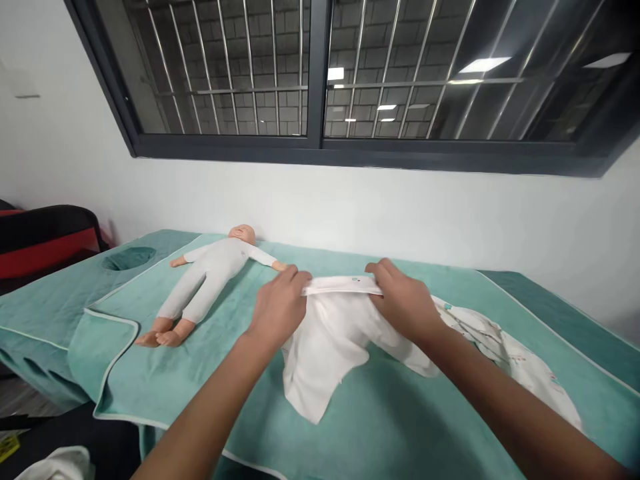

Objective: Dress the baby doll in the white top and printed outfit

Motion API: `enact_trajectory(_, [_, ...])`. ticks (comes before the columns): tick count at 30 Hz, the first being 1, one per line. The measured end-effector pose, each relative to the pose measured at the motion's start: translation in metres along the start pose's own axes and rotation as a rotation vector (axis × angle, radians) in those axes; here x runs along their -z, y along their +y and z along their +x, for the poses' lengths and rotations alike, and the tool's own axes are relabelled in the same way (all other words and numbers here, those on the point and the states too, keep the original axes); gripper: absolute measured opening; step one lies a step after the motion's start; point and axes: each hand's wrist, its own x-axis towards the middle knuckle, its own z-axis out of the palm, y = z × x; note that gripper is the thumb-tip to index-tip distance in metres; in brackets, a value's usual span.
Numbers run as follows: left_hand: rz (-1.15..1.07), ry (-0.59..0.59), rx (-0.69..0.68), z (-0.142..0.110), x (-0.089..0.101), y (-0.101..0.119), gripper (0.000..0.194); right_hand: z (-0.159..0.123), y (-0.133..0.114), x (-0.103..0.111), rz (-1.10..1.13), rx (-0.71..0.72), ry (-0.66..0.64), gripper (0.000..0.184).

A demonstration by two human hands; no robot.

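Note:
Between both hands, white baby pants (340, 327) are stretched by the top band, which carries a small print, while the rest hangs down onto the green cover. My left hand (281, 303) is closed on the band's left end. At its right end, my right hand (404, 299) pinches the same band. A baby doll (215, 270) in a white suit lies on its back to the left, one of its hands close to my left fingers. Beside my right forearm is a white printed cloth (505, 353), partly hidden by that arm.
The green cover (165, 390) with pale piping lies over a bed (35, 300) that has a round hole (129, 258). A black and red chair or bag (50, 243) stands at far left. White fabric (60, 463) shows at lower left. Behind are a wall and barred window (315, 150).

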Motion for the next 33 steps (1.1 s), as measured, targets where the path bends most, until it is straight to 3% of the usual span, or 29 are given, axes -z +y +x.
enact_trajectory(3, [-0.045,0.208,0.047,0.002,0.030,0.003,0.035,-0.006,0.009,0.030,-0.024,-0.114,0.081,0.035])
enact_trajectory(6, [-0.173,0.269,0.063,0.000,0.044,0.000,0.032,-0.014,0.018,0.050,0.105,-0.177,0.073,0.033])
enact_trajectory(10, [-0.279,0.237,0.147,-0.007,0.057,-0.006,0.025,-0.031,0.025,0.067,0.336,-0.241,0.068,0.036])
enact_trajectory(13, [-0.026,0.165,0.282,-0.012,0.069,-0.011,0.023,-0.040,0.032,0.068,0.121,-0.278,0.150,0.040])
enact_trajectory(16, [0.167,-0.036,0.382,-0.010,0.069,-0.020,0.028,-0.037,0.037,0.053,-0.147,-0.277,0.006,0.040])
enact_trajectory(20, [0.219,-0.278,0.384,0.009,0.037,-0.041,0.036,-0.008,0.033,0.011,-0.237,-0.292,-0.304,0.037])
enact_trajectory(24, [0.262,-0.331,0.370,0.045,-0.015,-0.070,0.036,0.034,0.025,-0.042,-0.215,-0.311,-0.398,0.030])
enact_trajectory(28, [0.287,-0.264,0.355,0.072,-0.068,-0.084,0.031,0.057,0.007,-0.100,-0.205,-0.286,-0.277,0.042])
enact_trajectory(31, [0.270,-0.133,0.245,0.066,-0.106,-0.073,0.032,0.049,-0.023,-0.140,-0.130,-0.128,-0.108,0.049])
enact_trajectory(33, [0.169,-0.142,0.097,0.054,-0.130,-0.062,0.034,0.040,-0.045,-0.162,0.044,0.015,-0.107,0.047])
